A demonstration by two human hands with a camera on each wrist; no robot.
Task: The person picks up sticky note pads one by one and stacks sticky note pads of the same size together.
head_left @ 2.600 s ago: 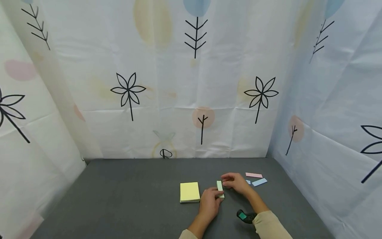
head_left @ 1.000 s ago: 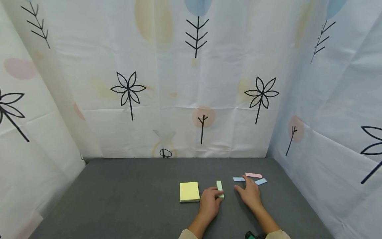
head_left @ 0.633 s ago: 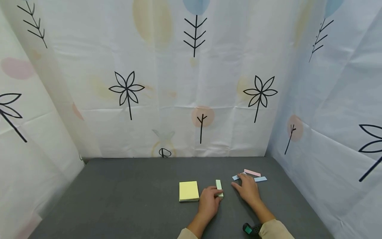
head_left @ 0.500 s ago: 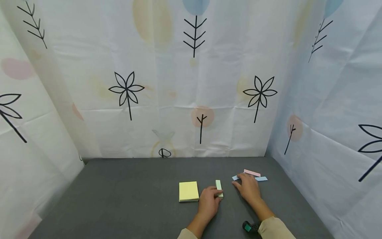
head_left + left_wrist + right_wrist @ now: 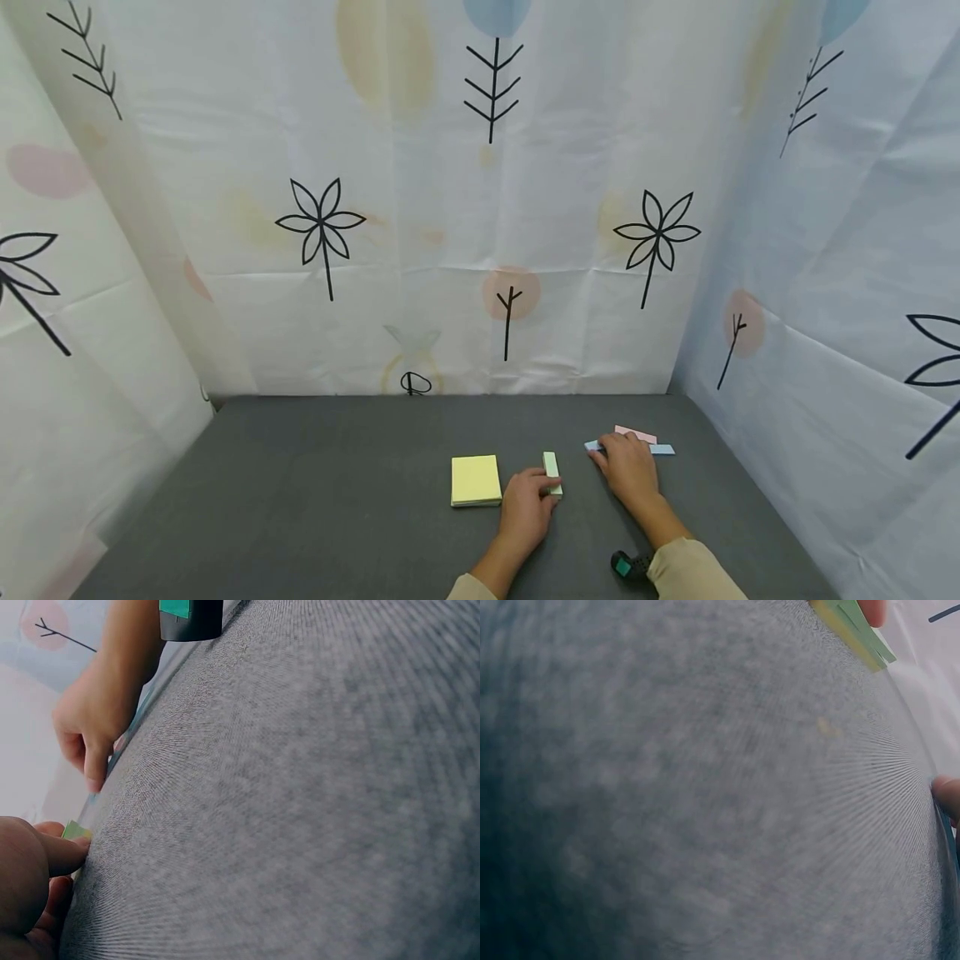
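My left hand (image 5: 525,505) pinches a narrow pale green sticky-note pad (image 5: 551,463) at its near end, thumb and fingers on either side. In the right wrist view this green pad (image 5: 855,631) shows a yellowish lower layer. Farther right, my right hand (image 5: 632,477) is bent down over the blue paper strips, thumb and fingertips at the left blue strip (image 5: 591,447). Another blue strip (image 5: 663,450) sticks out past the knuckles. Behind the fingers lies a pink strip (image 5: 639,434). My palm hides the middle of the blue strips.
A square yellow sticky-note pad (image 5: 475,480) lies left of my left hand. A black device with a green patch (image 5: 624,567) is on my right wrist. Patterned white cloth (image 5: 420,250) surrounds the grey table (image 5: 300,500) at the back and sides.
My right hand has gone from beside the green pad to the blue strips. The strips have been turned and lie more in line. My left hand stays on the green pad.
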